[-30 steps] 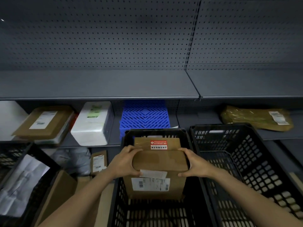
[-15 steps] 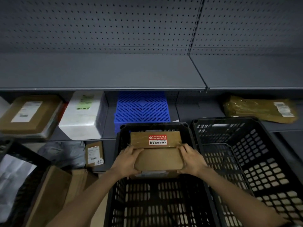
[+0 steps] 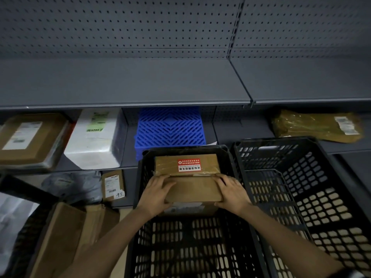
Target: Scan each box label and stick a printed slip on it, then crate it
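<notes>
Hands on both short ends of the plain brown cardboard box (image 3: 193,189), long axis running left-right between them; left hand (image 3: 156,197) curls over the left end, right hand (image 3: 232,194) over the right, both gripping, equally near. Box sits low inside the black slotted plastic crate (image 3: 180,247), at its far end, pressed up beside a second brown taped box with a red-and-white sticker (image 3: 186,165) just beyond the fingertips. Likely next: let go and lift both hands straight up, clear of the crate walls.
</notes>
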The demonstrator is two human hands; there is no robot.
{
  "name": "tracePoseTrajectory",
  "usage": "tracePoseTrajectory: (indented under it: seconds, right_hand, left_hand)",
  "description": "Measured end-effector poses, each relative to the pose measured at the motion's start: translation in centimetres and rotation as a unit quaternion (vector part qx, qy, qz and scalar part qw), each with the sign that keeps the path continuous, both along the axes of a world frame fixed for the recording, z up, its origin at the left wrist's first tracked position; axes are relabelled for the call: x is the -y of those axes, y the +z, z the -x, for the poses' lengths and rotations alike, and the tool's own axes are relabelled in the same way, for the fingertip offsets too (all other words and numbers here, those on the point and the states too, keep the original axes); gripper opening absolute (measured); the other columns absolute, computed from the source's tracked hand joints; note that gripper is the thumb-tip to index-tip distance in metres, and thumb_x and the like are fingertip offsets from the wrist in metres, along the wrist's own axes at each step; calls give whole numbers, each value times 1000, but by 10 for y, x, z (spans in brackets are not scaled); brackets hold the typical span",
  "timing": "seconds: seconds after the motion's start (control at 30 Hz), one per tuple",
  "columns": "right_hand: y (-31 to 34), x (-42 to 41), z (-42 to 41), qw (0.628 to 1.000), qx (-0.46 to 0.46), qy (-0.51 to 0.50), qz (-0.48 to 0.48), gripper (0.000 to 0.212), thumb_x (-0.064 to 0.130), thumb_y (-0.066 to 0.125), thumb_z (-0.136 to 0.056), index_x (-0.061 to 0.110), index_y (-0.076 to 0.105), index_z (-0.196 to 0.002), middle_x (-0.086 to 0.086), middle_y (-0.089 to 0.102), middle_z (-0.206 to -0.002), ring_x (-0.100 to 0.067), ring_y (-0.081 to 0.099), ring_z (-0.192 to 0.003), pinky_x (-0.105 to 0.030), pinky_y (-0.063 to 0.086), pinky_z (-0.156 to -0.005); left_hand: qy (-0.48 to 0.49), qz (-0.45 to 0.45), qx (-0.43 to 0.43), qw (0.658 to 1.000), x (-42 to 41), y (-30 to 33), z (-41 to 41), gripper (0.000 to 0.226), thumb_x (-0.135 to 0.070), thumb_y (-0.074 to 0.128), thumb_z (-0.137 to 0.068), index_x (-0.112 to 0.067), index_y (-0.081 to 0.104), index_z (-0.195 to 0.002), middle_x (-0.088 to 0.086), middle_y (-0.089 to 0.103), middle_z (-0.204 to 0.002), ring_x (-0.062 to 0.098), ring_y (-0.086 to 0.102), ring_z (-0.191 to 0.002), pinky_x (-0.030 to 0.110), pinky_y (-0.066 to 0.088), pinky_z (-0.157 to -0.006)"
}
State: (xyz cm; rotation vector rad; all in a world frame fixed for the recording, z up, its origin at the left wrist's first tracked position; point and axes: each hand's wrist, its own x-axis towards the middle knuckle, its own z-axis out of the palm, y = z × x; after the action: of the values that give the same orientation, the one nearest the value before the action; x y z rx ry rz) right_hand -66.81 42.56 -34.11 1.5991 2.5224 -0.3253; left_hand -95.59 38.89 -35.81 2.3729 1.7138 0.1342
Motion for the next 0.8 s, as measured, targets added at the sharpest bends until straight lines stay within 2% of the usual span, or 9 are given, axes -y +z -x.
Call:
tracePoseTrajectory:
  seconds: [0.07, 0.23, 0.5, 0.67, 0.8]
  right_hand:
    - [1, 2, 0, 1000, -13, 13, 0, 87, 49, 68, -76, 23, 24, -147, 1, 27, -149, -21, 30, -136, -31, 15, -115]
    - [8, 8, 0, 999, -32, 20, 13, 79, 42, 65, -82, 27, 23, -148, 4, 25, -150, -19, 31, -136, -31, 20, -112]
    - [26, 26, -13, 999, -33, -3, -5, 63, 44, 55, -90, 25, 32, -145, 3, 34, -147, -18, 37, -134, -32, 27, -109]
    - [52, 44, -36, 995, -72, -34, -67, 44, 37, 46, -97, 27, 41, -139, 5, 46, -137, -15, 45, -127, -29, 31, -102]
    - [80, 64, -61, 987, -72, -42, -140, 31, 33, 49, -94, 25, 56, -123, 4, 58, -118, -18, 56, -111, -31, 38, -92]
  left_hand:
    - [-11, 7, -3, 1000, 0, 3, -3, 74, -43, 76, -69, -24, 49, -135, 5, 41, -139, 28, 38, -131, 38, 21, -115]
    - [-34, 48, -14, 998, 5, 15, -14, 60, -35, 62, -85, -28, 40, -140, -2, 33, -145, 20, 26, -136, 31, 19, -117]
    - [-84, 54, -23, 995, 9, 41, -38, 56, -30, 58, -88, -29, 39, -141, -5, 33, -145, 14, 28, -136, 29, 26, -112]
    - [-113, -24, -13, 993, 13, 73, -71, 39, -30, 56, -89, -27, 47, -127, -6, 46, -134, 12, 45, -123, 27, 38, -100]
    - [-163, -110, 1, 980, 12, 103, -111, 24, -25, 55, -88, -22, 54, -112, -3, 56, -112, 15, 54, -106, 30, 44, -85]
